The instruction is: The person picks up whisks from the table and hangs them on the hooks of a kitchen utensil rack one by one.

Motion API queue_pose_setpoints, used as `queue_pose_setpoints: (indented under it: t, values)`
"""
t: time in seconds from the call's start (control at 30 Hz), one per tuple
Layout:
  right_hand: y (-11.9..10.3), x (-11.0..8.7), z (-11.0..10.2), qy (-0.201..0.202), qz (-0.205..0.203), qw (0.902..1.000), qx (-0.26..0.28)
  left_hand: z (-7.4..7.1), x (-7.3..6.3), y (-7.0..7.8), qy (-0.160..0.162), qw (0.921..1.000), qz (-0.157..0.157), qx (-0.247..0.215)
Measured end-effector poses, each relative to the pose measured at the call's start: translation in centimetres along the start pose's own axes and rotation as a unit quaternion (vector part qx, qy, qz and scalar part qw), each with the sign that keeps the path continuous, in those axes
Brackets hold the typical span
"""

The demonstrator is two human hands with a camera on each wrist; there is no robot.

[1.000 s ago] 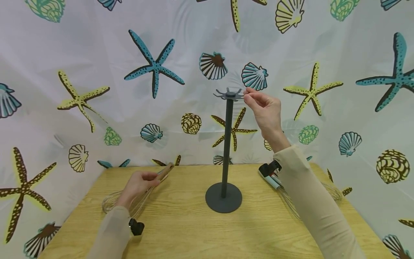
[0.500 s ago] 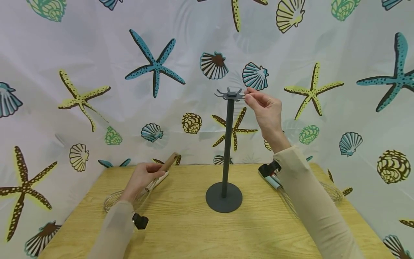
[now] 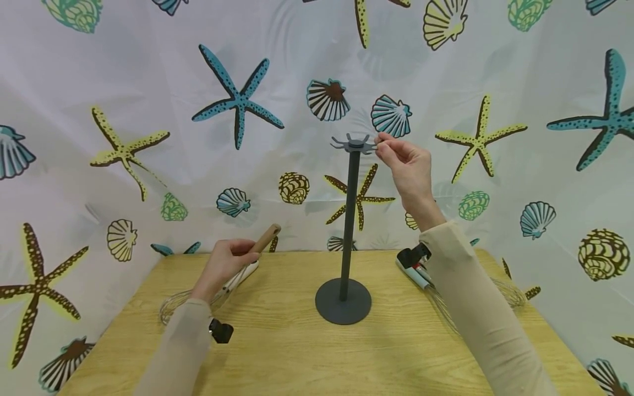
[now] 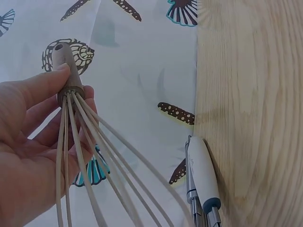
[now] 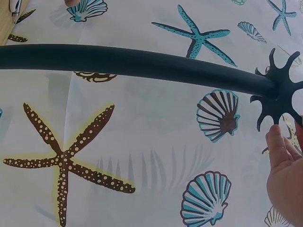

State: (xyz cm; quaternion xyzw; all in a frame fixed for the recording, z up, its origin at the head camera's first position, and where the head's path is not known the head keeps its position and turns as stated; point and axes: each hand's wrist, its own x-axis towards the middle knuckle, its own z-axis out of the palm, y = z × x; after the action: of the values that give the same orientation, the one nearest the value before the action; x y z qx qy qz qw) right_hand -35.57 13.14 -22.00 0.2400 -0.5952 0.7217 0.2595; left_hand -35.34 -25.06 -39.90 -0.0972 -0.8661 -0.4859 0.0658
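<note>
In the head view my left hand [image 3: 225,267] pinches a whisk by its wooden handle [image 3: 266,238], which is tilted up to the right. The left wrist view shows the thumb on the handle [image 4: 67,68] and the whisk's pale wires [image 4: 109,156] fanning downward. A tall dark grey utensil stand [image 3: 349,225] rises from a round base [image 3: 343,311], leaning slightly right. Its top is a ring of curved hooks [image 3: 355,145]. My right hand [image 3: 412,170] pinches the tip of a right-side hook; the right wrist view shows its fingertips [image 5: 275,135] at the hooks.
Beside the left hand, a white-handled whisk [image 3: 242,276] lies on the wooden table [image 3: 292,352]. More whisks, one with a light blue handle [image 3: 416,276], lie partly hidden under the right forearm. A seashell-patterned cloth [image 3: 277,143] hangs behind the table.
My left hand has moved up and to the right, raising the wooden-handled whisk and uncovering the white-handled one. The stand's top has shifted slightly right, with my right hand still at its hook.
</note>
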Motion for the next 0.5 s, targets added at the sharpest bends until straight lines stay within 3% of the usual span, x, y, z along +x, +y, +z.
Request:
queue_pose_setpoints:
  t: [0.5]
  values:
    - [0.3, 0.2, -0.2, -0.031, -0.007, 0.9995, 0.002, 1.3, 1.4, 0.9, 0.018, 0.9984, 0.018, -0.051]
